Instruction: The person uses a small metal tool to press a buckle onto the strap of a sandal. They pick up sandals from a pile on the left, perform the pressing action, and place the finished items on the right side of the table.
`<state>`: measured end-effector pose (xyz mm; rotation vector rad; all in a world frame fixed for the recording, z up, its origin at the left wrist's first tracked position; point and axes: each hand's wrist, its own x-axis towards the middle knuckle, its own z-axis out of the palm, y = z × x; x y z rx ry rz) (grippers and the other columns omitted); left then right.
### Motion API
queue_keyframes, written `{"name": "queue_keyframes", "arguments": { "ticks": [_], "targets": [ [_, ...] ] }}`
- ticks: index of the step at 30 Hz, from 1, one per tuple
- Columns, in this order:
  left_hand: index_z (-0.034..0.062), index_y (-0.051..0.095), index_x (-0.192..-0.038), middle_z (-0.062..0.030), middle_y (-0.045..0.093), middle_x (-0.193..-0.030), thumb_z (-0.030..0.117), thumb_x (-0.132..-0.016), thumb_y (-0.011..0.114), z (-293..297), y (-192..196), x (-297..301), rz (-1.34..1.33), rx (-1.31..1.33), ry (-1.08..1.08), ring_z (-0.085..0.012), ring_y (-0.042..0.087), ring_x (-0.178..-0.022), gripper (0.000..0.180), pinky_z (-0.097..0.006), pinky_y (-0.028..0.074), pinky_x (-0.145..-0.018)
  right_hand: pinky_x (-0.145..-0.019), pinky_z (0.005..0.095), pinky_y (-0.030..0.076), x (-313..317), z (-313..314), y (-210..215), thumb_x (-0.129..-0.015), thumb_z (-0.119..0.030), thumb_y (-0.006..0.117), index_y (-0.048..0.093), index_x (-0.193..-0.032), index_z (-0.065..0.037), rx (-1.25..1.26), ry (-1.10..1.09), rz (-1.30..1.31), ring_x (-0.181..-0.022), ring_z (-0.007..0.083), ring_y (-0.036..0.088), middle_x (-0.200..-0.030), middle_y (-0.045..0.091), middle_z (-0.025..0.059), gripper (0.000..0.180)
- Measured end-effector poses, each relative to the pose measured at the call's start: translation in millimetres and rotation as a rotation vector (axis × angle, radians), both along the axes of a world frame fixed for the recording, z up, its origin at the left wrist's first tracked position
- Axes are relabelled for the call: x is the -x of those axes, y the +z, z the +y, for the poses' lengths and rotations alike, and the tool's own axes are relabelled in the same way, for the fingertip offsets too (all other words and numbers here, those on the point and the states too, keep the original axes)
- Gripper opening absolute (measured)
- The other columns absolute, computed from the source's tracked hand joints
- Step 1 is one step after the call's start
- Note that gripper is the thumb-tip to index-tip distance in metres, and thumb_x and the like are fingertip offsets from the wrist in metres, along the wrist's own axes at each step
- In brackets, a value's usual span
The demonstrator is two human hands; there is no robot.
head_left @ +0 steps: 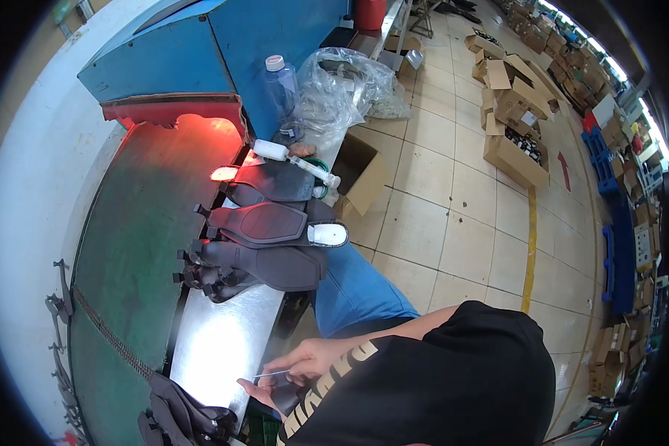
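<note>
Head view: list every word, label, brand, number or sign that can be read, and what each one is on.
Black shirt: large cream lettering, distorted by folds; wording not copied.
Tiled floor: a red arrow, a sign without words.
Cardboard box: small white label, too small to read.

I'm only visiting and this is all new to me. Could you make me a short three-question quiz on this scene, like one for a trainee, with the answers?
1. True or false: the clear bottle has a white cap.
2. Multiple choice: the dark shoe soles are piled on
A. the tiled floor
B. the metal bench
C. a blue pallet
3. Fill in the missing colour: the person's right hand holds a thin ____ strip.

Key:
1. True.
2. B, the metal bench.
3. White.
</note>
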<state>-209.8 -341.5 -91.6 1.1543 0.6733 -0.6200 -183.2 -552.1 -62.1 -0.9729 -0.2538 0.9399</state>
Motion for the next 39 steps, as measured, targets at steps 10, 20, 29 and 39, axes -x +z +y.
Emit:
{"name": "queue_keyframes", "arguments": {
  "ticks": [10,20,29,39],
  "targets": [
    [-0.0009,0.059,-0.099,-0.0052,0.060,-0.074,0.087,-0.078,0.016,-33.9,-14.7,8.2,-0.060,0.143,0.351,-0.0159,0.054,-0.058,0.100,-0.025,0.039,-0.053,-0.060,0.0208,0.043,-2.2,2.9,5.6,-0.098,-0.007,0.046,0.044,-0.142,-0.006,0.113,-0.138,0.013,-0.065,0.0041,0.051,-0.079,0.062,0.0004,0.044],
    [-0.0023,0.065,-0.096,-0.0096,0.063,-0.073,0.084,-0.082,0.017,-31.7,-8.1,22.6,-0.137,0.289,0.243,-0.0188,0.059,-0.059,0.100,-0.026,0.047,-0.056,-0.048,0.0170,0.034,-3.3,4.8,20.0,-0.099,-0.004,0.042,0.038,-0.146,-0.012,0.281,0.088,0.134,-0.055,0.0017,0.041,-0.076,0.054,-0.0023,0.049],
    [0.0002,0.065,-0.093,-0.0080,0.064,-0.074,0.084,-0.082,0.025,-31.4,2.9,29.5,-0.066,0.235,0.289,-0.0144,0.058,-0.063,0.093,-0.024,0.045,-0.058,-0.049,0.0163,0.034,7.0,10.1,9.2,-0.098,-0.004,0.046,0.037,-0.147,-0.015,0.256,0.068,0.186,-0.057,0.0021,0.041,-0.083,0.057,0.0004,0.051],
    [-0.0047,0.061,-0.108,-0.0113,0.066,-0.092,0.073,-0.091,0.024,-40.9,-6.2,39.4,-0.260,0.320,0.288,-0.0161,0.061,-0.084,0.088,-0.025,0.046,-0.071,-0.049,0.0172,0.035,8.7,3.3,-5.6,-0.099,-0.006,0.047,0.043,-0.144,-0.011,0.192,0.038,0.207,-0.055,0.0022,0.040,-0.078,0.058,0.0025,0.046]
  ]
}}
